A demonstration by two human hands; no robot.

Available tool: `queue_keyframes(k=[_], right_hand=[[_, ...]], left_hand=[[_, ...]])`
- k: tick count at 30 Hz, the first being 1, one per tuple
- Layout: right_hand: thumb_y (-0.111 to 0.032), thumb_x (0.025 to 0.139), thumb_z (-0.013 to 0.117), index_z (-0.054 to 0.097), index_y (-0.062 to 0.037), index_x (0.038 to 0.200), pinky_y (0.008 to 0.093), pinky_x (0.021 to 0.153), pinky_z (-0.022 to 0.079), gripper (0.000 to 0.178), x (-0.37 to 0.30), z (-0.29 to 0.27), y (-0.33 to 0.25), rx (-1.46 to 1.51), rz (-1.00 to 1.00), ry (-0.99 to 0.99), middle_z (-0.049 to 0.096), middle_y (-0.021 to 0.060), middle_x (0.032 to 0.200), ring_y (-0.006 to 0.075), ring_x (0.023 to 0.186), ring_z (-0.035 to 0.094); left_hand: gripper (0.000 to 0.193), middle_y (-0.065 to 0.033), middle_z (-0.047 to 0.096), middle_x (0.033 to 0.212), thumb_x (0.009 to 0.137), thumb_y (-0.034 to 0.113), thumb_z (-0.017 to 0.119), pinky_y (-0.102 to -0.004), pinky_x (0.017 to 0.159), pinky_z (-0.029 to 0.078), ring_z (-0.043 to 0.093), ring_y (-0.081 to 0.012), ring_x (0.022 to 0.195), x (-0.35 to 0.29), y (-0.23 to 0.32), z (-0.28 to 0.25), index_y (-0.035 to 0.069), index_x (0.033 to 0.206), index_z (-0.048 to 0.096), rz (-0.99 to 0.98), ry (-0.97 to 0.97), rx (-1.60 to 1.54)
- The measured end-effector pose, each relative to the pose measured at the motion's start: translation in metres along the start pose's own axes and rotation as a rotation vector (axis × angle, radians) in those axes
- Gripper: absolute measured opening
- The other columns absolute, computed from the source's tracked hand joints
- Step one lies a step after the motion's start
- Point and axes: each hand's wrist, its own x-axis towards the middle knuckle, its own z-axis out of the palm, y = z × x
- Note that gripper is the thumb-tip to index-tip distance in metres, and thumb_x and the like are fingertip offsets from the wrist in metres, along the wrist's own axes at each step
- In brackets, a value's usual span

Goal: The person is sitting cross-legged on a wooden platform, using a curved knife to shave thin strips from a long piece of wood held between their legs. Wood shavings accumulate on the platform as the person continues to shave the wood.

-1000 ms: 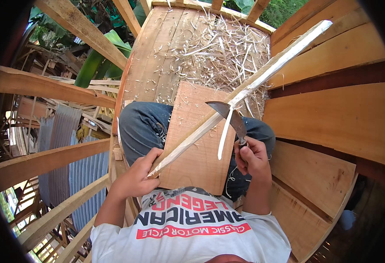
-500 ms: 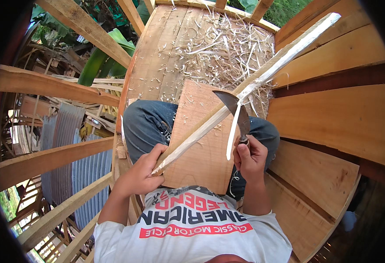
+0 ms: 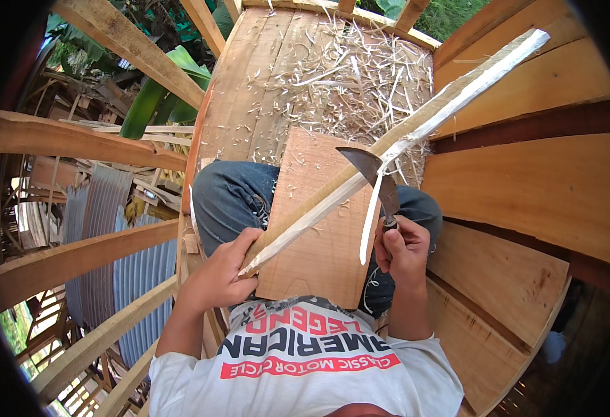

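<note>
A long wooden stick [image 3: 416,128], partly pared to pale wood, slants from my left hand up to the far right. My left hand [image 3: 225,274] is closed around its near end, close to my body. In my right hand [image 3: 404,250] is the handle of a curved, sickle-like knife [image 3: 373,170]; my fingers are wrapped round it. The dark blade lies across the stick near its middle. A pale strip of shaved wood [image 3: 370,222] hangs down from the cut. Beneath the stick, a flat board [image 3: 312,257] rests across my lap.
Curly wood shavings [image 3: 353,76] cover much of the plank floor [image 3: 239,90] ahead. Wooden rails [image 3: 89,142] run along the left, with corrugated sheets [image 3: 145,292] and scrap wood beyond. Wide planks [image 3: 527,194] form a wall on the right, close to the stick's far end.
The stick's far end has shifted slightly right and down. My right hand and the knife have moved a little to the right; the hanging strip swung with them.
</note>
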Motion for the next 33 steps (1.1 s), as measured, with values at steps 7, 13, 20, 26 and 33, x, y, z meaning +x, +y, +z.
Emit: queue_keyframes(k=[7, 13, 20, 26, 33], right_hand=[[-0.013, 0.092, 0.067, 0.062, 0.0045, 0.095, 0.0188, 0.049, 0.037, 0.019, 0.001, 0.021, 0.004, -0.292, -0.222, 0.225, 0.055, -0.0021, 0.063, 0.0022, 0.055, 0.049], [-0.011, 0.09, 0.068, 0.061, 0.0043, 0.096, 0.0193, 0.051, 0.039, 0.018, -0.002, 0.015, 0.022, -0.329, -0.21, 0.266, 0.057, -0.0013, 0.065, 0.0029, 0.057, 0.051], [-0.016, 0.094, 0.065, 0.061, 0.0021, 0.091, 0.0203, 0.043, 0.034, 0.019, 0.0, 0.013, 0.004, -0.146, 0.043, 0.136, 0.053, -0.0008, 0.059, 0.0035, 0.047, 0.045], [-0.018, 0.095, 0.064, 0.063, 0.0044, 0.092, 0.0214, 0.034, 0.027, 0.023, -0.004, -0.001, 0.004, 0.152, 0.04, -0.061, 0.049, 0.0019, 0.055, 0.005, 0.038, 0.038], [-0.009, 0.089, 0.069, 0.064, 0.0053, 0.095, 0.0192, 0.049, 0.037, 0.016, -0.01, 0.017, 0.01, -0.245, -0.148, 0.191, 0.057, -0.0007, 0.065, 0.0032, 0.056, 0.049]], left_hand=[[0.06, -0.0239, 0.057, 0.093, 0.065, 0.001, 0.053, -0.0366, 0.077, 0.047, 0.058, -0.0438, 0.088, 0.001, 0.002, -0.002, 0.0, 0.123, 0.042, -0.02, -0.043, -0.063], [0.058, -0.0235, 0.058, 0.094, 0.064, 0.001, 0.052, -0.0354, 0.079, 0.046, 0.059, -0.0395, 0.087, 0.004, 0.004, -0.004, -0.001, 0.122, 0.042, -0.03, -0.104, -0.122], [0.058, -0.0246, 0.058, 0.095, 0.064, 0.002, 0.053, -0.0367, 0.081, 0.046, 0.059, -0.0398, 0.089, 0.002, -0.005, 0.002, -0.001, 0.122, 0.042, -0.045, -0.123, -0.148], [0.06, -0.0262, 0.059, 0.089, 0.064, 0.002, 0.054, -0.0385, 0.074, 0.048, 0.06, -0.047, 0.087, -0.005, -0.003, 0.001, 0.001, 0.123, 0.042, -0.017, -0.063, 0.022], [0.059, -0.0068, 0.052, 0.074, 0.061, 0.006, 0.054, -0.0306, 0.058, 0.042, 0.054, -0.0176, 0.064, -0.013, -0.013, 0.014, 0.001, 0.12, 0.046, 0.003, -0.008, -0.104]])
